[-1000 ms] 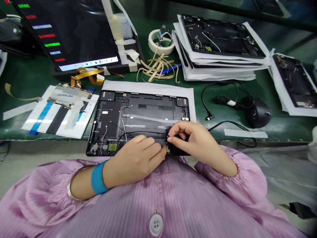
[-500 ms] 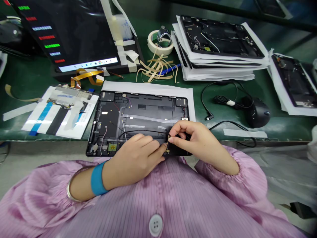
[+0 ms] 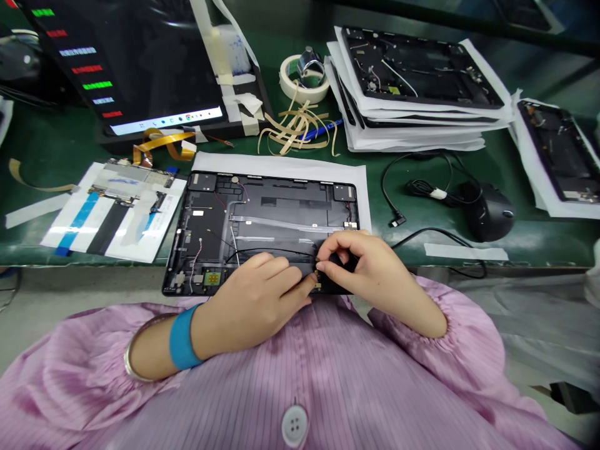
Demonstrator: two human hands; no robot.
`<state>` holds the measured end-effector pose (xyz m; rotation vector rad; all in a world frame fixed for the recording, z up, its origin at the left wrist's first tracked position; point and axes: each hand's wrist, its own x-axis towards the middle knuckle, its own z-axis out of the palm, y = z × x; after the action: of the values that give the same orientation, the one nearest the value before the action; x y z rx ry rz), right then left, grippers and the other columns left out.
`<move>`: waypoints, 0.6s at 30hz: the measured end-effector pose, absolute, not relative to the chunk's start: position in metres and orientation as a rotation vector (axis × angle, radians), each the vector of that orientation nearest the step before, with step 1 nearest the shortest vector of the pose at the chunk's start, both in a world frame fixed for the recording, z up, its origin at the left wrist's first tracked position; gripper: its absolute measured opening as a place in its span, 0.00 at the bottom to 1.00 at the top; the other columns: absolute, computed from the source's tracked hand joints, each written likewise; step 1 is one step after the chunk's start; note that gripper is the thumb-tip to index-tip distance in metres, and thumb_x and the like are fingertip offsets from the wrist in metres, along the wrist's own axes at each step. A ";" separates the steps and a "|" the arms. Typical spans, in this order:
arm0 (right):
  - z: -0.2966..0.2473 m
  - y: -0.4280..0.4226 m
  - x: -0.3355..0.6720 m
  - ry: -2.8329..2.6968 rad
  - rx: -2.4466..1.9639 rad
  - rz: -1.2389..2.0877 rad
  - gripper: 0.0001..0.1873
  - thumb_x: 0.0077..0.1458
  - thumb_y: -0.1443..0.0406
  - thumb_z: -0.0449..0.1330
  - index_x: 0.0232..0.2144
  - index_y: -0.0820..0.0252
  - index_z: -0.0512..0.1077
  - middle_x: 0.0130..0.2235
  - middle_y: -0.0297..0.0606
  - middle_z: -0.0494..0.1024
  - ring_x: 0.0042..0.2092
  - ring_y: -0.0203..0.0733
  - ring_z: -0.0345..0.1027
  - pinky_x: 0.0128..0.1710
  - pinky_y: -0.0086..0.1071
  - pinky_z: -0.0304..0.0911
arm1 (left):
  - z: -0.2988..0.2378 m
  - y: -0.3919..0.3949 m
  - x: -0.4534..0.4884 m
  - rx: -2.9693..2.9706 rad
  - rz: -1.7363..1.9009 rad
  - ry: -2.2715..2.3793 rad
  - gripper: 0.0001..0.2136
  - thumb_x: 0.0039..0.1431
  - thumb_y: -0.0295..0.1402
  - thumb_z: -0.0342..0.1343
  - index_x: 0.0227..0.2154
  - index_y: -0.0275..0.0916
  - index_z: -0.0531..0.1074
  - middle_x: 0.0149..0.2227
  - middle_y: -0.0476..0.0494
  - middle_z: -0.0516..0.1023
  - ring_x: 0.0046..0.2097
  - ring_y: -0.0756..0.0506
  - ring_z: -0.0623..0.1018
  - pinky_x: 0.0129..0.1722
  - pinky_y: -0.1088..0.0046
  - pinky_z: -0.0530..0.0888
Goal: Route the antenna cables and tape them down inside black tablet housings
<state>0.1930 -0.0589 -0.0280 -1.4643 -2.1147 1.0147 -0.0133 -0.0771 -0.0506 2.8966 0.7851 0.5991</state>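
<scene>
A black tablet back cover (image 3: 269, 215) lies open side up at the table's near edge, with thin wires and small parts inside. A thin black cable (image 3: 274, 249) arcs across its lower middle. My right hand (image 3: 363, 262) is closed in a pinch on the cable's right end, just above the near side of the cover. From the left, my left hand (image 3: 255, 300) rests over the near rim. Its index fingertip presses beside the pinch, and the thumb shows below the rim. The small connector spot between both hands is partly hidden by fingertips.
Left of the cover is a taped panel with a circuit board (image 3: 126, 181), linked by an orange flex cable (image 3: 162, 142) to a lit screen (image 3: 140, 69). Behind are a tape roll (image 3: 304, 90) and stacked covers (image 3: 422, 81). A mouse (image 3: 490, 212) and cables lie right.
My right hand has shifted very slightly, its thumb and finger still pinched on the cable end. My left hand keeps nearly the same place on the cover.
</scene>
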 end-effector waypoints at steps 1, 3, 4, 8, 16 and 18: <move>-0.029 -0.059 0.193 -2.115 -1.462 1.010 0.06 0.49 0.73 0.62 0.26 0.58 0.69 0.27 0.27 0.73 0.28 0.32 0.60 0.35 0.30 0.55 | -0.051 -0.077 -0.013 2.900 0.599 0.788 0.11 0.61 0.33 0.54 0.44 0.34 0.72 0.28 0.49 0.70 0.31 0.47 0.66 0.29 0.67 0.62; -0.030 -0.060 0.193 -2.121 -1.455 0.997 0.07 0.48 0.72 0.62 0.26 0.58 0.69 0.27 0.26 0.73 0.28 0.32 0.60 0.35 0.31 0.55 | -0.051 -0.078 -0.013 2.904 0.603 0.792 0.11 0.61 0.33 0.54 0.44 0.34 0.72 0.28 0.49 0.71 0.31 0.47 0.66 0.30 0.67 0.62; -0.031 -0.060 0.193 -2.126 -1.452 0.987 0.07 0.48 0.72 0.62 0.26 0.58 0.69 0.27 0.26 0.73 0.29 0.32 0.60 0.36 0.31 0.55 | -0.051 -0.078 -0.013 2.905 0.607 0.791 0.11 0.61 0.33 0.54 0.44 0.34 0.72 0.28 0.49 0.71 0.31 0.47 0.66 0.30 0.67 0.62; -0.032 -0.061 0.193 -2.133 -1.448 0.950 0.07 0.48 0.72 0.63 0.26 0.57 0.69 0.28 0.26 0.73 0.29 0.32 0.61 0.37 0.31 0.55 | -0.051 -0.077 -0.012 2.903 0.612 0.784 0.11 0.60 0.32 0.54 0.43 0.34 0.72 0.28 0.49 0.71 0.31 0.47 0.66 0.30 0.67 0.62; -0.031 -0.062 0.196 -2.150 -1.410 0.948 0.07 0.50 0.74 0.61 0.28 0.57 0.69 0.29 0.27 0.73 0.30 0.33 0.62 0.38 0.31 0.55 | -0.052 -0.077 -0.012 2.910 0.592 0.781 0.12 0.60 0.32 0.54 0.45 0.33 0.72 0.28 0.49 0.71 0.31 0.47 0.66 0.29 0.67 0.61; -0.031 -0.063 0.197 -2.154 -1.392 0.935 0.07 0.50 0.74 0.60 0.28 0.57 0.69 0.29 0.27 0.73 0.31 0.33 0.63 0.38 0.31 0.56 | -0.053 -0.078 -0.013 2.915 0.590 0.782 0.11 0.60 0.32 0.54 0.44 0.33 0.72 0.28 0.49 0.71 0.31 0.47 0.66 0.30 0.67 0.61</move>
<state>0.1966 -0.0633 -0.0312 -1.3924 -2.1538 0.9352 -0.0126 -0.0776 -0.0527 2.9147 0.7815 0.5903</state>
